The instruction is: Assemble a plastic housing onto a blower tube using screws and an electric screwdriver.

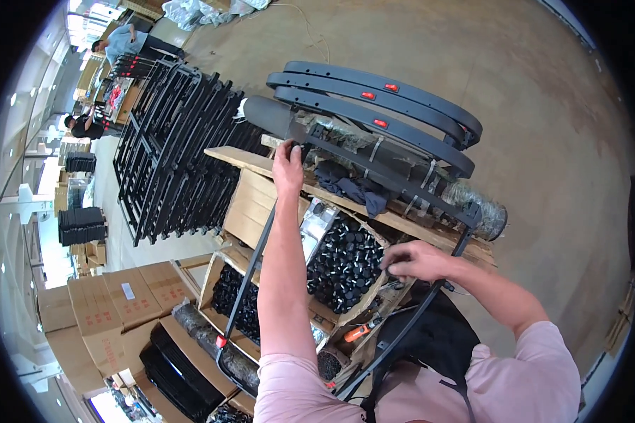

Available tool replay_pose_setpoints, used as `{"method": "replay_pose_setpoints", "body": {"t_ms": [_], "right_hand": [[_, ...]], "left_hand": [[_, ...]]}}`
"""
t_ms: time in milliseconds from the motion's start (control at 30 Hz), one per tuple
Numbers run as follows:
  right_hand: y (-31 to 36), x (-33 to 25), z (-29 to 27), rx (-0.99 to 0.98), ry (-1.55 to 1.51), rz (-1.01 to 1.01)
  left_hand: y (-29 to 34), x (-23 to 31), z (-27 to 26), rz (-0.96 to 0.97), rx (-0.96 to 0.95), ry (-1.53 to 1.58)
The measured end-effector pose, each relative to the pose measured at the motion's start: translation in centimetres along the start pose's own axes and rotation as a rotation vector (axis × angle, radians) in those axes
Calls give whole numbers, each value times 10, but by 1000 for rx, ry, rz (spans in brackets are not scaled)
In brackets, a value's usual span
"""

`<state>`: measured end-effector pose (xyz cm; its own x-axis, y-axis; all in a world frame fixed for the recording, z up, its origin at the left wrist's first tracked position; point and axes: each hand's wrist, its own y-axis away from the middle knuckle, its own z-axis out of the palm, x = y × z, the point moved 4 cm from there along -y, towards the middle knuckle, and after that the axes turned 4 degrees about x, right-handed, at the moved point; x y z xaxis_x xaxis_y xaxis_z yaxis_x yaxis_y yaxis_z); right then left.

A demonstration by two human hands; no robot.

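Frame of black tubing (248, 273) rested across the plastic-wrapped beam (497, 220), apparently to protect its finish. Left hand (288, 169) curled at the frame's far-left corner, grip hidden. Right hand (418, 261), fingers pinched narrow, hung beside black knobs (346, 261), presumably boxed within reach; whether it held anything could not be determined.

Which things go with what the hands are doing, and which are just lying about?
Seemingly in use:
black tube frame, by the left hand
black knobs, near the right hand

Probably lying about:
orange-handled tool
dark cloth
cardboard boxes
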<state>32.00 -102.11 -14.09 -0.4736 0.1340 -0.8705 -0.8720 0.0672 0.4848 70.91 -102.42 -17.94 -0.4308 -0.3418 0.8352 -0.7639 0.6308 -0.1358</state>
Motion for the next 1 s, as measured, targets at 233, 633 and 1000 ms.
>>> {"method": "replay_pose_setpoints", "body": {"t_ms": [233, 633, 1000], "right_hand": [[80, 29, -37, 312, -190, 150], [131, 14, -78, 879, 478, -106], [139, 12, -74, 841, 769, -106]], "left_hand": [[12, 24, 8, 312, -13, -238], [5, -2, 12, 247, 70, 136], [-1, -13, 11, 187, -16, 132]]}}
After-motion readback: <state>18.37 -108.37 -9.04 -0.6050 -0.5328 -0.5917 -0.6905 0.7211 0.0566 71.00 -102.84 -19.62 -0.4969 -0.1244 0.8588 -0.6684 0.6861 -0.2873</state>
